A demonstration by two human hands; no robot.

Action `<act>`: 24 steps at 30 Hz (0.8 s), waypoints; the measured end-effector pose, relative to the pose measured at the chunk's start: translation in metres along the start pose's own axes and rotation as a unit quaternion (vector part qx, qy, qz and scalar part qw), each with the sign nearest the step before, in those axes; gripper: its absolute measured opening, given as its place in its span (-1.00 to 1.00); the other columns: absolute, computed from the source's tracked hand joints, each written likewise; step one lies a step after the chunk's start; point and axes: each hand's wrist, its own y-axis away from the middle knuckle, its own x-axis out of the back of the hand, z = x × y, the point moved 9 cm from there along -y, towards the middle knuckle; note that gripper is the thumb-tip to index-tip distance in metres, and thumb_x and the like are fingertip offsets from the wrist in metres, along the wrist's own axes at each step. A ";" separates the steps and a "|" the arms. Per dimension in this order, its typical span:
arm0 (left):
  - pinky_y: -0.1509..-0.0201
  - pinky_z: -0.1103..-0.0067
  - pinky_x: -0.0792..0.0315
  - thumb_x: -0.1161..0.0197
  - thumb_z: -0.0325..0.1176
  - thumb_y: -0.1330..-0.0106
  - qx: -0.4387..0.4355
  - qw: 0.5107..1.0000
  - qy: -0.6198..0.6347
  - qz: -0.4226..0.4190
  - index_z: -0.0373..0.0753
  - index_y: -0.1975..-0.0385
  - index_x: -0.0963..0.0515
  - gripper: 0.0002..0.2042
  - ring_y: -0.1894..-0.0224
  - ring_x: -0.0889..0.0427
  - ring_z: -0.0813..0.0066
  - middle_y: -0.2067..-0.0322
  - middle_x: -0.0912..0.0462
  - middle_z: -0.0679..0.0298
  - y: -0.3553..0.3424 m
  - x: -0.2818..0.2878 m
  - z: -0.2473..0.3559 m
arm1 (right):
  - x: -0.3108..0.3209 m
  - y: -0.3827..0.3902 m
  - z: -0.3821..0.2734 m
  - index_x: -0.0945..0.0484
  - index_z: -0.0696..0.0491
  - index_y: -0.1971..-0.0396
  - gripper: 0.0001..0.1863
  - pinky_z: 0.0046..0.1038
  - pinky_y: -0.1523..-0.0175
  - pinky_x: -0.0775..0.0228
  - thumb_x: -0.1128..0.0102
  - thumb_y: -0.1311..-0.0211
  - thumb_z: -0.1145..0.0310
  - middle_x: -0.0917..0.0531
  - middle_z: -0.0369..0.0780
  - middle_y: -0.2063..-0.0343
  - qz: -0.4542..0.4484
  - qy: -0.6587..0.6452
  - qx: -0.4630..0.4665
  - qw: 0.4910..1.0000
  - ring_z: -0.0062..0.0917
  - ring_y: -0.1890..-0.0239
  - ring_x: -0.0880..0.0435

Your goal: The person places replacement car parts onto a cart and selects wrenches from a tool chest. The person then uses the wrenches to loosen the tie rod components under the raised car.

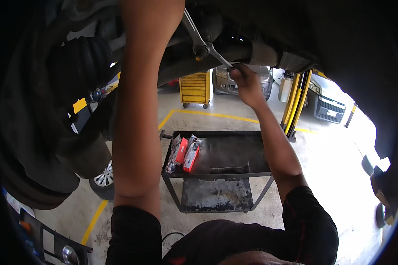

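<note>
My right hand [248, 84] is closed round the lower end of a combination wrench [218, 55]. That wrench slants up to a bolt [201, 52] under a raised vehicle. A second, longer wrench [193, 28] meets the same bolt from above. Its upper part runs up to the edge of my left hand [154, 9], which reaches high at the top of the picture. The fingers of my left hand are cut off by the upper edge, so their grip on this wrench does not show. Dark suspension arms [177, 66] and a ribbed rubber boot [86, 59] surround the bolt.
Below my arms stands a black cart [225, 152] with red-and-white boxes [191, 158] in plastic and a ratchet-like tool [230, 168]. Beyond are a yellow tool cabinet [194, 88], a yellow lift post [297, 104] and parked vehicles [227, 84]. A wheel [102, 180] rests at left.
</note>
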 end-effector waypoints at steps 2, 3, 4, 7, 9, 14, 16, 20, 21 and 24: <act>0.19 0.26 -0.45 -0.09 -0.51 -0.45 -0.039 0.999 0.007 0.022 -0.23 0.01 -0.48 -0.82 0.25 -0.66 -0.13 0.36 -0.63 -0.10 0.001 0.006 0.009 | 0.005 0.001 -0.006 -0.59 0.11 0.10 -0.72 -0.32 0.28 -0.42 -0.09 -0.53 0.20 -0.62 -0.05 0.53 0.012 -0.013 -0.002 1.000 -0.29 0.50 -0.58; 0.24 0.23 -0.42 -0.08 -0.52 -0.44 -0.020 1.000 -0.011 -0.019 -0.24 0.04 -0.46 -0.84 0.32 -0.64 -0.13 0.42 -0.59 -0.11 -0.002 0.003 0.004 | -0.001 -0.001 -0.006 -0.56 0.12 0.09 -0.69 -0.33 0.26 -0.40 -0.06 -0.55 0.16 -0.59 -0.11 0.54 0.003 -0.011 -0.015 1.000 -0.39 0.48 -0.54; 0.24 0.23 -0.42 -0.08 -0.52 -0.44 -0.019 1.000 -0.009 -0.018 -0.24 0.04 -0.46 -0.84 0.32 -0.64 -0.13 0.42 -0.59 -0.11 -0.002 0.005 0.009 | -0.005 -0.002 -0.003 -0.54 0.13 0.08 -0.65 -0.34 0.25 -0.38 -0.03 -0.57 0.11 -0.56 -0.16 0.56 -0.005 -0.005 -0.030 1.000 -0.49 0.46 -0.51; 0.29 0.20 -0.38 -0.07 -0.53 -0.44 0.011 0.998 -0.030 -0.046 -0.26 0.07 -0.45 -0.87 0.39 -0.61 -0.13 0.49 -0.54 -0.10 -0.002 -0.002 0.011 | -0.006 0.000 -0.002 -0.53 0.12 0.13 -0.68 -0.25 0.25 -0.41 0.05 -0.59 0.15 -0.58 -0.08 0.54 0.036 0.053 0.025 0.998 -0.18 0.46 -0.58; 0.32 0.20 -0.35 -0.07 -0.54 -0.44 0.003 0.999 -0.002 -0.042 -0.27 0.09 -0.45 -0.88 0.42 -0.60 -0.13 0.53 -0.52 -0.08 -0.003 0.001 0.011 | -0.007 0.001 -0.003 -0.53 0.11 0.15 -0.69 -0.22 0.25 -0.41 0.06 -0.59 0.17 -0.59 -0.06 0.53 0.053 0.062 0.057 0.995 -0.08 0.44 -0.60; 0.33 0.21 -0.35 -0.07 -0.53 -0.45 0.033 0.998 0.005 -0.056 -0.25 0.07 -0.45 -0.86 0.44 -0.60 -0.11 0.53 -0.52 -0.07 -0.003 0.000 0.015 | -0.001 -0.009 0.002 -0.52 0.12 0.16 -0.70 -0.18 0.24 -0.43 0.06 -0.58 0.18 -0.63 -0.02 0.48 0.003 0.066 0.030 0.997 -0.01 0.39 -0.65; 0.34 0.22 -0.35 -0.07 -0.53 -0.45 0.070 0.995 0.010 -0.066 -0.25 0.05 -0.46 -0.85 0.44 -0.60 -0.11 0.53 -0.52 -0.07 -0.002 -0.004 0.009 | -0.004 -0.014 0.008 -0.53 0.12 0.13 -0.69 -0.19 0.24 -0.44 0.03 -0.57 0.16 -0.63 -0.01 0.48 -0.014 0.058 0.019 0.998 -0.02 0.38 -0.65; 0.27 0.25 -0.43 -0.08 -0.52 -0.45 0.006 0.999 0.041 -0.018 -0.24 0.02 -0.49 -0.83 0.36 -0.65 -0.12 0.45 -0.60 -0.11 0.000 -0.006 0.009 | 0.018 -0.009 -0.005 -0.59 0.11 0.18 -0.66 -0.19 0.24 -0.43 -0.04 -0.54 0.12 -0.64 0.00 0.49 0.052 0.091 0.031 0.994 -0.05 0.40 -0.65; 0.23 0.26 -0.46 -0.08 -0.51 -0.46 0.021 0.997 0.061 -0.033 -0.24 0.02 -0.49 -0.83 0.31 -0.68 -0.13 0.40 -0.63 -0.14 0.000 -0.011 0.011 | 0.028 -0.007 -0.009 -0.62 0.11 0.21 -0.66 -0.16 0.25 -0.44 -0.07 -0.52 0.12 -0.66 0.03 0.48 0.076 0.080 0.047 0.993 0.01 0.39 -0.65; 0.05 0.22 -0.47 -0.06 -0.47 -0.48 -0.058 0.993 0.080 -0.060 -0.27 -0.01 -0.51 -0.81 0.07 -0.67 -0.17 0.26 -0.68 -0.18 -0.011 -0.028 0.029 | 0.035 -0.008 0.022 -0.65 0.11 0.24 -0.62 -0.24 0.28 -0.42 -0.11 -0.49 0.06 -0.66 0.02 0.48 0.039 0.041 -0.037 0.998 -0.04 0.45 -0.61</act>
